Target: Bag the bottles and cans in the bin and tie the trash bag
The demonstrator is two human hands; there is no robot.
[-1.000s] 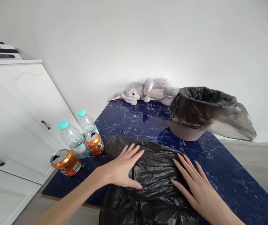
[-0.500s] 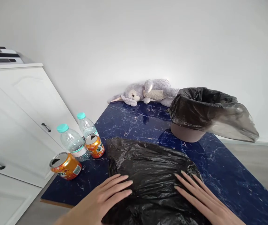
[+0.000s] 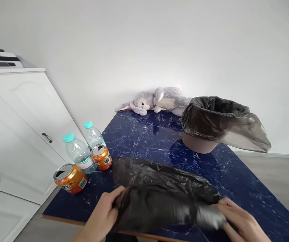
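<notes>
A crumpled black plastic bag [image 3: 159, 188] lies on the near part of the dark blue marble table [image 3: 144, 137]. My left hand [image 3: 104, 213] grips the bag's near left edge with fingers curled into the plastic. On the right, my right hand [image 3: 240, 220] pinches the near right edge. The near edge of the bag is lifted off the table and folded toward the far side, blurred by motion.
A bin [image 3: 200, 143] lined with a black bag [image 3: 220, 117] stands at the far right. Two water bottles [image 3: 77, 151] and two orange cans [image 3: 71, 178] stand at the table's left edge. A grey plush toy [image 3: 156, 101] lies by the wall. White cabinets [image 3: 20, 127] stand at left.
Both hands slid from lying flat on the bag back to its near edge, closed on it and lifted that edge up.
</notes>
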